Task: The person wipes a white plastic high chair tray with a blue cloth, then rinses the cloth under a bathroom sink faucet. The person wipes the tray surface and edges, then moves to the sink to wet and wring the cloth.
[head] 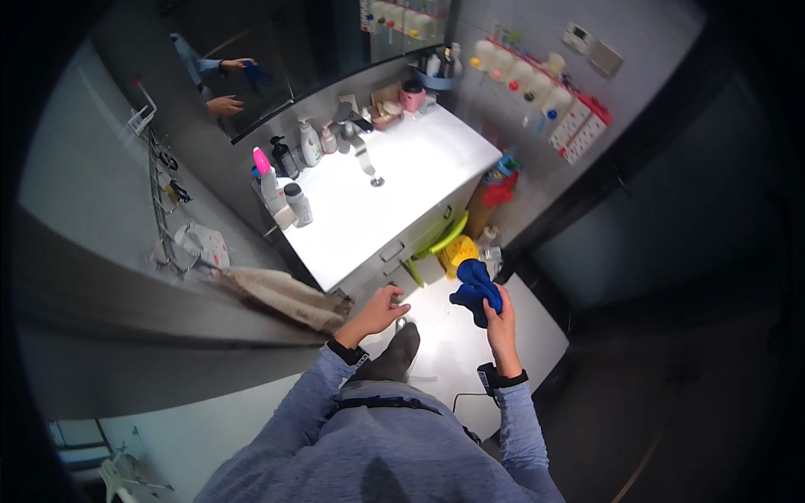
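Note:
Gripped in my right hand [501, 322] is a crumpled blue cloth [476, 290], held out over the pale floor with its folds hanging down. My left hand [378, 311] hangs with fingers apart and holds nothing, a little short of the front edge of the white washbasin counter [377, 239]. Beyond the hands, a chrome faucet [363, 157] reaches over the drain [377, 182] in the basin. Past the blue cloth, a yellow plastic tub [458, 251] stands on the floor beside a green plastic object [448, 236].
Several bottles, among them a white pump bottle [310, 144], line the counter's back and left edge. A beige towel [286, 295] hangs at left from a metal rack [158, 188]. Cup dispensers [523, 82] are on the right wall. A mirror [302, 50] reflects both hands.

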`<action>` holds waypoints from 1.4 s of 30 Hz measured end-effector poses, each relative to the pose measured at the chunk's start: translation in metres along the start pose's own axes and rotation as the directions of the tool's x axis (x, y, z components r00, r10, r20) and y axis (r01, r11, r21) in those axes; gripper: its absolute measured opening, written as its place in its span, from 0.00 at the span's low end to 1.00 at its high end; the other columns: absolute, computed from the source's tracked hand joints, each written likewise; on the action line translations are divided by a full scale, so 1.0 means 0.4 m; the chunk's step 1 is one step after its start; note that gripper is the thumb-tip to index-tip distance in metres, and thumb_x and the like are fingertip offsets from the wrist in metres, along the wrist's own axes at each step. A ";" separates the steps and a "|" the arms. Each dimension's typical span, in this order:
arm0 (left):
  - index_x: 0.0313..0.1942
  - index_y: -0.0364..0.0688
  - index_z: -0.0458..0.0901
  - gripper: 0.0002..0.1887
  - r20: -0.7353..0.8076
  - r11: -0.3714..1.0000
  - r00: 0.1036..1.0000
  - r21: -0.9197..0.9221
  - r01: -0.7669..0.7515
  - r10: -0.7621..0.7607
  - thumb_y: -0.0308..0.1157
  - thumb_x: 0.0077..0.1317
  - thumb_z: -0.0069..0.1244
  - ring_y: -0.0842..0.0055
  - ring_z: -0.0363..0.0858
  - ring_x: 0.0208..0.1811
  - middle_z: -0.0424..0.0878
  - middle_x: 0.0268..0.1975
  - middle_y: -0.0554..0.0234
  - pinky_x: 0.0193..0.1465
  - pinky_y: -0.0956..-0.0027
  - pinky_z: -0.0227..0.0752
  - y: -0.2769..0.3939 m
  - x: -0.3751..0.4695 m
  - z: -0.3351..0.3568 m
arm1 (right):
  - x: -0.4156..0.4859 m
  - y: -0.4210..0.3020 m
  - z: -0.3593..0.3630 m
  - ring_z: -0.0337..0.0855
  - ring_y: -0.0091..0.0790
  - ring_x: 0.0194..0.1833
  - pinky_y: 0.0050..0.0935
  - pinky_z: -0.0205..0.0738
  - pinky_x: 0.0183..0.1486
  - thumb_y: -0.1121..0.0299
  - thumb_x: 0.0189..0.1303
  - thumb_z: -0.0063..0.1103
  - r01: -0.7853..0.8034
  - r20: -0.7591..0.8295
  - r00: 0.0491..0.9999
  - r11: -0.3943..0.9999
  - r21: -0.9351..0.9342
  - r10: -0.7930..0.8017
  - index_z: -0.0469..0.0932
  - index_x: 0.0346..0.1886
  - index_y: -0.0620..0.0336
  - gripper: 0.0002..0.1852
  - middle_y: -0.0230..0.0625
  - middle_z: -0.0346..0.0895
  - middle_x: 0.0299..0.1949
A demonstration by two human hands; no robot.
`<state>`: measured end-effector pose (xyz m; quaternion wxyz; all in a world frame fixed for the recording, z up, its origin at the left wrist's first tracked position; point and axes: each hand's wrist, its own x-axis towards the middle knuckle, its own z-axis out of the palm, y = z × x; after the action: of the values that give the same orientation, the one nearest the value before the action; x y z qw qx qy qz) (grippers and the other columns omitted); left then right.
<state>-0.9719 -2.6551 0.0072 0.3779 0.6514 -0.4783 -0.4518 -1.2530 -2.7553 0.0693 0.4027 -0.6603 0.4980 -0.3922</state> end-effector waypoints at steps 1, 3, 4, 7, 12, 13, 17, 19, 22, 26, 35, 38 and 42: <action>0.59 0.33 0.71 0.29 -0.064 1.000 0.998 -0.017 -0.022 0.021 0.43 0.67 0.60 0.67 0.83 0.46 0.74 0.55 0.43 0.51 0.65 0.78 0.001 0.050 -0.010 | 0.067 -0.010 0.015 0.82 0.42 0.46 0.33 0.74 0.53 0.72 0.64 0.60 -0.040 0.060 0.998 0.998 0.048 0.037 0.76 0.60 0.59 0.20 0.43 0.82 0.49; 0.58 0.33 0.71 0.28 -0.195 0.996 0.980 -0.081 -0.046 0.030 0.42 0.66 0.60 0.68 0.83 0.45 0.76 0.55 0.43 0.50 0.66 0.78 0.012 0.157 -0.052 | 0.175 -0.048 0.045 0.81 0.31 0.50 0.29 0.73 0.56 0.72 0.67 0.60 -0.118 0.180 0.981 0.965 0.233 0.077 0.73 0.62 0.62 0.21 0.39 0.82 0.51; 0.60 0.33 0.68 0.29 -0.248 0.989 0.966 -0.145 0.036 -0.071 0.41 0.66 0.60 0.69 0.84 0.44 0.79 0.53 0.44 0.47 0.66 0.78 0.019 0.210 -0.070 | 0.221 -0.066 0.058 0.80 0.30 0.52 0.28 0.72 0.58 0.72 0.67 0.60 -0.213 0.235 0.961 0.933 0.288 0.147 0.73 0.63 0.63 0.21 0.37 0.81 0.52; 0.64 0.37 0.62 0.30 -0.364 0.957 0.914 -0.281 0.076 -0.179 0.36 0.69 0.57 0.75 0.84 0.45 0.76 0.54 0.50 0.44 0.72 0.76 0.059 0.368 -0.137 | 0.384 -0.113 0.098 0.78 0.28 0.56 0.26 0.69 0.61 0.71 0.68 0.60 -0.269 0.373 0.922 0.870 0.413 0.108 0.73 0.63 0.63 0.21 0.35 0.79 0.55; 0.65 0.37 0.59 0.34 -0.529 0.873 0.797 -0.488 -0.006 -0.291 0.37 0.66 0.59 0.71 0.85 0.45 0.75 0.56 0.47 0.43 0.66 0.80 0.141 0.592 -0.268 | 0.641 -0.134 0.191 0.78 0.26 0.52 0.26 0.70 0.59 0.71 0.66 0.63 -0.311 0.474 0.869 0.900 0.304 0.140 0.75 0.59 0.63 0.19 0.33 0.80 0.51; 0.65 0.37 0.59 0.33 -0.548 0.854 0.781 -0.519 -0.035 -0.300 0.36 0.66 0.58 0.71 0.85 0.46 0.75 0.56 0.48 0.43 0.66 0.79 0.154 0.630 -0.296 | 0.697 -0.129 0.220 0.78 0.24 0.50 0.23 0.70 0.54 0.70 0.66 0.63 -0.290 0.505 0.856 0.911 0.293 0.110 0.75 0.60 0.62 0.20 0.32 0.80 0.50; 0.68 0.41 0.57 0.30 -0.582 0.781 0.721 -0.618 -0.092 -0.375 0.34 0.71 0.51 0.67 0.82 0.56 0.74 0.59 0.54 0.52 0.61 0.78 0.182 0.759 -0.400 | 0.919 -0.097 0.366 0.79 0.20 0.44 0.21 0.73 0.41 0.67 0.67 0.62 -0.385 0.693 0.715 0.878 0.283 0.090 0.74 0.60 0.53 0.19 0.27 0.80 0.47; 0.69 0.41 0.56 0.30 -0.614 0.755 0.679 -0.643 -0.133 -0.403 0.35 0.72 0.50 0.67 0.82 0.56 0.74 0.60 0.54 0.53 0.62 0.77 0.183 0.808 -0.453 | 1.015 -0.093 0.451 0.79 0.19 0.44 0.22 0.76 0.42 0.70 0.68 0.59 -0.487 0.772 0.614 0.849 0.203 0.168 0.74 0.59 0.51 0.17 0.27 0.80 0.46; 0.69 0.40 0.57 0.34 -0.664 0.726 0.592 -0.663 -0.183 -0.457 0.36 0.68 0.55 0.72 0.81 0.54 0.73 0.62 0.52 0.50 0.65 0.77 0.171 0.865 -0.522 | 1.123 -0.092 0.562 0.80 0.26 0.48 0.26 0.79 0.45 0.72 0.69 0.56 -0.527 0.870 0.462 0.842 0.115 0.170 0.70 0.61 0.49 0.18 0.30 0.78 0.52; 0.69 0.40 0.57 0.35 -0.799 0.860 0.408 -0.507 -0.060 -0.442 0.37 0.67 0.57 0.68 0.79 0.56 0.72 0.62 0.51 0.50 0.65 0.77 0.160 0.935 -0.611 | 1.225 -0.087 0.699 0.79 0.30 0.52 0.32 0.83 0.47 0.72 0.71 0.52 -0.521 0.917 0.333 0.854 -0.013 0.217 0.69 0.62 0.50 0.18 0.33 0.75 0.55; 0.57 0.34 0.66 0.22 -0.851 0.987 -0.511 0.157 -0.024 0.123 0.28 0.67 0.56 0.69 0.70 0.53 0.65 0.55 0.52 0.57 0.65 0.69 0.208 0.765 -0.839 | 1.328 -0.045 0.842 0.79 0.36 0.54 0.35 0.84 0.48 0.73 0.69 0.50 -0.673 0.924 0.230 0.735 -0.076 0.306 0.67 0.65 0.55 0.21 0.37 0.74 0.57; 0.61 0.30 0.63 0.25 -0.698 0.994 -0.708 0.082 0.068 0.106 0.34 0.70 0.52 0.59 0.66 0.61 0.62 0.61 0.43 0.65 0.59 0.63 0.227 0.636 -0.973 | 1.337 -0.038 0.851 0.80 0.34 0.52 0.30 0.82 0.45 0.71 0.69 0.50 -0.623 0.895 0.254 0.770 -0.138 0.366 0.68 0.64 0.53 0.20 0.36 0.75 0.57; 0.59 0.31 0.71 0.21 -0.859 0.953 -0.499 0.234 -0.192 0.111 0.39 0.76 0.44 0.67 0.74 0.59 0.75 0.59 0.47 0.65 0.66 0.64 0.230 0.532 -1.099 | 1.356 -0.038 0.868 0.81 0.32 0.49 0.29 0.81 0.43 0.71 0.69 0.51 -0.582 0.875 0.277 0.794 -0.176 0.398 0.68 0.64 0.52 0.20 0.34 0.77 0.54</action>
<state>-0.5518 -2.8573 0.1785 0.6806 0.6292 -0.0048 0.3752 -0.8222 -3.2316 0.0189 0.7568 -0.5370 0.3564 0.1089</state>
